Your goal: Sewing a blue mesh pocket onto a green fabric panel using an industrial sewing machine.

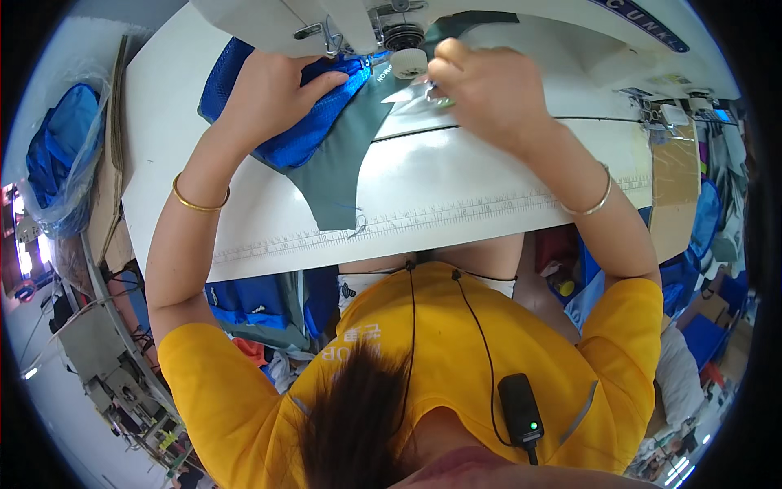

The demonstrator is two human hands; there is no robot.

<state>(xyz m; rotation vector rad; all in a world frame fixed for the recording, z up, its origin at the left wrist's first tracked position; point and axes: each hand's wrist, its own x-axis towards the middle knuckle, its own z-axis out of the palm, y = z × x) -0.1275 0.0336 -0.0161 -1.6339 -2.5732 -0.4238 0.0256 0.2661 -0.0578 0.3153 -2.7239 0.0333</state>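
A blue mesh fabric piece (301,147) lies joined to or against a dark grey-green fabric panel (334,175) on the white sewing table (456,175). My left hand (273,91) rests on the blue mesh, thumb and forefinger stretched apart beside the sewing machine's needle area. The needle itself I cannot make out. In my right hand (497,94), closed with fingers curled, is a pair of thread snips (407,94); their pointed silver blade reaches left over the panel's edge, below the machine head's round white knob (409,63).
The sewing machine (538,33) spans the table's far side. A printed ruler strip (440,213) runs along the near edge, with loose thread (357,226) by it. Bagged blue goods (61,147) hang at left; a cardboard piece (674,187) stands at right.
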